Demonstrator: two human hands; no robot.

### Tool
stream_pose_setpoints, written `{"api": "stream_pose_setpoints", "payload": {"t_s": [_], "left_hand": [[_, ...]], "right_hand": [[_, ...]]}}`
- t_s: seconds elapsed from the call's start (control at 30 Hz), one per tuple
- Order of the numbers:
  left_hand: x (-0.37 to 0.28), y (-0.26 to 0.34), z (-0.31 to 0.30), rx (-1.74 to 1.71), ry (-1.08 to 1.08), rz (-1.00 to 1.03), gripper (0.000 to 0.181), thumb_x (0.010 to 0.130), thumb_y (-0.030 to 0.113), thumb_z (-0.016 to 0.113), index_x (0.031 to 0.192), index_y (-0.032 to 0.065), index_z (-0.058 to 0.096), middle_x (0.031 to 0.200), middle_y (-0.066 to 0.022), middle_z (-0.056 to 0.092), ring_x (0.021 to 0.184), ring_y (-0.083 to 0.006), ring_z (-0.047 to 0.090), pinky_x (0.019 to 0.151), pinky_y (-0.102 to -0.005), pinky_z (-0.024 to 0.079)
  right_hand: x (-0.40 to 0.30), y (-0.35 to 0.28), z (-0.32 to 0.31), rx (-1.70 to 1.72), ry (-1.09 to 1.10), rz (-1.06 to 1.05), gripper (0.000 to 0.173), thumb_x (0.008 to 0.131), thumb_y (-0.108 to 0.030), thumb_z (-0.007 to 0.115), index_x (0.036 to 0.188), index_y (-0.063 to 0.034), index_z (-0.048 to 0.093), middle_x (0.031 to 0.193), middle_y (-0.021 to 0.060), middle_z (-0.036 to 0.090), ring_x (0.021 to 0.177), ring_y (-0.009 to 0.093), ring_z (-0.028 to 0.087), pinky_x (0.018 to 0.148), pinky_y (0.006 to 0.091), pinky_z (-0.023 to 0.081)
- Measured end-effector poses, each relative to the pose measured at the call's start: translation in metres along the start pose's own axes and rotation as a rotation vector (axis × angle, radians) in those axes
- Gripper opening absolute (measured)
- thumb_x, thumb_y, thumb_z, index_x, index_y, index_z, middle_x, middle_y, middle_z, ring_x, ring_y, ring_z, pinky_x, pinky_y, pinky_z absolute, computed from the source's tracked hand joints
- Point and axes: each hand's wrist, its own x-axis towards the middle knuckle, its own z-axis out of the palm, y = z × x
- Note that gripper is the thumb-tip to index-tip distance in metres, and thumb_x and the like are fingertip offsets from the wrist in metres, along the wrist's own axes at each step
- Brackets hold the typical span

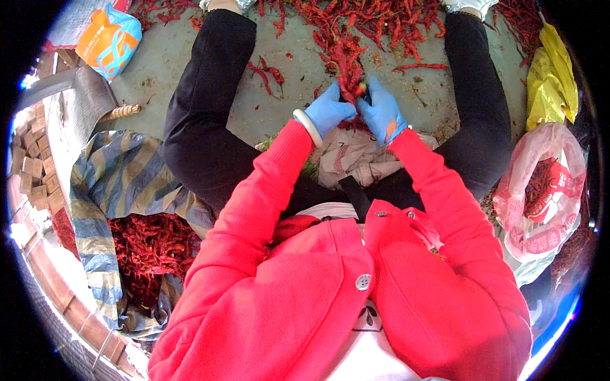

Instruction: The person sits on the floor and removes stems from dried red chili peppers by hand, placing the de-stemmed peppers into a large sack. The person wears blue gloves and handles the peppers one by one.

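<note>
My left hand [330, 110], in a blue disposable glove, grips the lower end of a bunch of dried red chilies [349, 71]. From the other side my right hand [380, 113], gloved alike with a tear near the wrist, closes in on the same bunch; its fingertips are partly hidden, so its hold is unclear. Beyond the bunch spreads a heap of dried red chilies [391, 19] on a grey-green floor sheet [305, 57]. A few loose chilies [267, 74] lie to the left, and a single chili [419, 67] to the right. Below my hands is a crumpled white woven sack [357, 157].
At left, a striped woven sack [95, 190] holds more dried chilies [147, 243]. An orange-and-blue packet [112, 43] lies at upper left. On the right are a yellow plastic bag [548, 76] and a translucent pink-and-white plastic bag [512, 209]. My black-trousered legs flank the work area.
</note>
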Motion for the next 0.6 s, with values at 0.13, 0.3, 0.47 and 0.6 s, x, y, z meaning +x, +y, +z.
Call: {"api": "stream_pose_setpoints", "payload": {"t_s": [0.13,0.3,0.47,0.6], "left_hand": [[-0.009,0.002,0.002,-0.344,-0.161,-0.035,0.059,0.069,0.0,0.053,0.125,0.0035,0.036,0.098,-0.0026,0.055,0.082,-0.0128,0.052,0.072,-0.0255,0.043],[-0.013,0.0,0.022,-0.263,0.147,-0.003,0.054,0.075,0.017,0.067,0.12,0.0038,0.041,0.101,-0.0039,0.057,0.088,-0.0141,0.054,0.078,-0.028,0.044],[-0.018,-0.007,0.012,-0.312,0.238,0.054,0.035,0.079,0.013,0.063,0.109,0.0029,0.049,0.089,-0.0032,0.059,0.077,-0.0092,0.054,0.067,-0.0239,0.044],[-0.022,-0.016,0.013,0.018,0.277,0.121,0.032,0.079,0.01,0.059,0.106,-0.0042,0.049,0.087,-0.0078,0.061,0.076,-0.0136,0.058,0.064,-0.0287,0.046]], "right_hand": [[-0.015,0.012,0.013,0.008,0.169,-0.132,0.033,0.076,-0.012,0.052,0.106,0.0002,0.046,0.092,0.0224,0.057,0.086,0.039,0.055,0.073,0.0411,0.044],[-0.036,-0.024,0.016,0.338,0.075,0.011,0.021,0.078,-0.008,0.049,0.097,-0.0015,0.048,0.087,0.0194,0.056,0.082,0.038,0.054,0.07,0.0398,0.044],[-0.05,-0.013,-0.003,0.087,0.143,-0.282,0.016,0.076,-0.013,0.057,0.088,-0.0036,0.053,0.078,0.0157,0.056,0.071,0.032,0.056,0.064,0.0367,0.045],[-0.044,-0.031,-0.016,0.203,0.179,-0.261,0.019,0.075,-0.018,0.062,0.085,-0.0031,0.054,0.073,0.0112,0.057,0.065,0.022,0.056,0.06,0.0319,0.045]]}}
